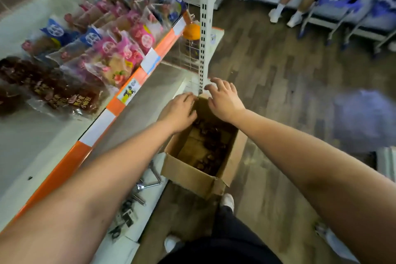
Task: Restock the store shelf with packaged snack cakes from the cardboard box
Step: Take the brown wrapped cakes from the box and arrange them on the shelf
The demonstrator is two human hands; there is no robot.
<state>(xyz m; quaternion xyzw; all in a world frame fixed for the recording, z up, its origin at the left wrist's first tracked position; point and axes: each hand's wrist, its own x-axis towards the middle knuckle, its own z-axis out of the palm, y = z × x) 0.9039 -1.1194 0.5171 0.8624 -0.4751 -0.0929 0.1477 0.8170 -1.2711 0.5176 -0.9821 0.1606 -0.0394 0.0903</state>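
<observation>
An open cardboard box (pixel 188 172) stands on the wooden floor beside the shelf, with dark brown packaged snack cakes (pixel 212 141) in its bottom. My left hand (pixel 179 111) reaches over the box's far left rim, fingers curled downward; whether it holds a packet is hidden. My right hand (pixel 224 97) hovers above the far end of the box with fingers spread, holding nothing. The white shelf (pixel 32 139) with an orange edge strip carries dark brown snack packs (pixel 53 90) at the left and pink and blue packs (pixel 120 49) further back.
A white slotted upright post (pixel 203 34) rises just beyond the box, with an orange object (pixel 191 31) hanging beside it. Metal brackets (pixel 137 191) lie on the lower shelf base. Another person's legs (pixel 293 6) stand near a rack at the top right. My shoe (pixel 228 200) touches the box.
</observation>
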